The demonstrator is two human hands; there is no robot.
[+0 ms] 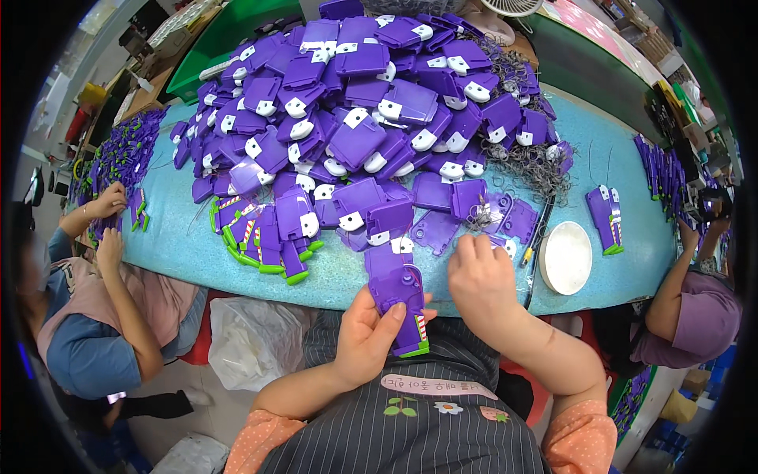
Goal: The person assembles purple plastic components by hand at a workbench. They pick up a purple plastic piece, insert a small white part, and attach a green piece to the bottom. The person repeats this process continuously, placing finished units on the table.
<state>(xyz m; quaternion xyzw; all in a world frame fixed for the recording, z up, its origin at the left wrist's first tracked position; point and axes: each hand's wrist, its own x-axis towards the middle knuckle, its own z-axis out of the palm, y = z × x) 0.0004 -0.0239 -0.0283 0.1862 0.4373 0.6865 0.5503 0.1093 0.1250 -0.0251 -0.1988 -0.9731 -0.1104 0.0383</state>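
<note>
My left hand (365, 338) grips a purple plastic toy shell (388, 291), its thumb across the hollow inner side. At the shell's lower end sits a green tip with red-and-white stripes beside it. My right hand (488, 280) is over the table's near edge with its fingers bunched together, beside a small coil of thin dark wire (478, 218). Whatever those fingers pinch, if anything, is hidden. Loose purple shell halves (435, 230) lie just beyond the right hand. Left of the held shell, several striped pieces with green tips (264, 245) lie bunched together.
A big heap of purple-and-white shells (359, 138) covers the blue table (332, 291). Tangled wires (541, 170) flank it. A white bowl (565, 259) stands at the right, near a dark rod (540, 251). Co-workers sit left (106, 316) and right (687, 316).
</note>
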